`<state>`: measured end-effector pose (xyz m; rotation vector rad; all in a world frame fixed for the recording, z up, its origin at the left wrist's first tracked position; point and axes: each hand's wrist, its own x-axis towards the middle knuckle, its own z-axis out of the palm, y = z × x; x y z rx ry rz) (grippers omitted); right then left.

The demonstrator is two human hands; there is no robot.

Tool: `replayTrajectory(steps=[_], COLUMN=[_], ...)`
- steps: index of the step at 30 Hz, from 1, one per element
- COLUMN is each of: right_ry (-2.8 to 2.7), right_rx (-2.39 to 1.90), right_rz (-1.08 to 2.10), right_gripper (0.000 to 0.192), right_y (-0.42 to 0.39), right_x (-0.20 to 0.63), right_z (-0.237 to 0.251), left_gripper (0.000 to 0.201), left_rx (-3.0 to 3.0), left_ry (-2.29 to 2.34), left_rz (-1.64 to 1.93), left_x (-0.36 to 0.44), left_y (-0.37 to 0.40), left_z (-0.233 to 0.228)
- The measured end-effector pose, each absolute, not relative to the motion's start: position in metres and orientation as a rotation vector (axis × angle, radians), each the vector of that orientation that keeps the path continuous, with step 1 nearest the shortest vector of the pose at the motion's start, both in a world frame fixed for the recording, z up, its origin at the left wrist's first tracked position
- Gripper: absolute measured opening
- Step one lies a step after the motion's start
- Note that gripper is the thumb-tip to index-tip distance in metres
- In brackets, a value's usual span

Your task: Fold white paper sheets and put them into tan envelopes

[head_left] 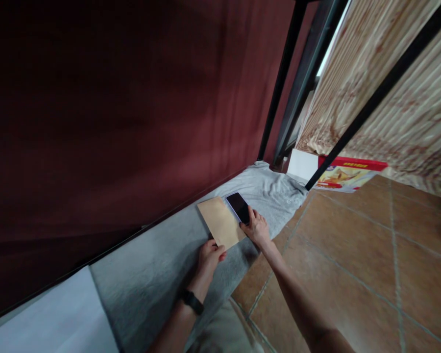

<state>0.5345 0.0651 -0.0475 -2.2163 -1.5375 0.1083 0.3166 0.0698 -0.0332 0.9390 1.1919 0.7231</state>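
A tan paper envelope or folded sheet [220, 223] lies tilted above a grey cloth-covered ledge [143, 269]. My left hand [210, 257] pinches its near corner between thumb and fingers; a black band circles that wrist. Beside the paper's right edge is a smartphone [237, 206] with a dark screen and a pale rim. My right hand [256, 226] is closed around the phone's near end, close to the paper's right corner. Whether those fingers also touch the paper I cannot tell.
A dark red curtain or panel [150, 122] rises behind the ledge. White sheet [51, 314] at lower left. Black poles [375, 98] stand at the right, near a red and yellow box [345, 174] on the tiled floor [353, 255]. A patterned curtain [385, 83] hangs beyond.
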Motion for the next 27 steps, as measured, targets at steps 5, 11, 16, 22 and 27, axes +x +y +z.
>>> replayTrajectory(steps=[5,11,16,22,27], right_ry=[-1.591,-1.616,-1.59,-1.777,-1.866], right_rx=[-2.21,-2.082,-1.862,-1.712,-1.754], right_rz=[0.162,0.116,0.014,0.081,0.007], right_gripper=[0.083,0.074,0.054,0.05,0.05], right_y=[0.07,0.064,0.049,0.03,0.027], right_x=[0.55,0.555,0.523,0.488,0.487], right_z=[-0.036,-0.042,-0.056,-0.074,-0.08], left_gripper=[0.033,0.034,0.034,0.033,0.025], left_rx=[0.906,0.935,0.952,0.988,1.029], left_ry=[1.187,1.165,1.176,1.217,1.256], left_rz=[0.644,0.601,0.602,0.596,0.583], left_x=[0.32,0.324,0.328,0.329,0.322], left_y=[0.07,0.069,0.068,0.061,0.048], left_z=[-0.03,-0.025,-0.026,-0.027,-0.027])
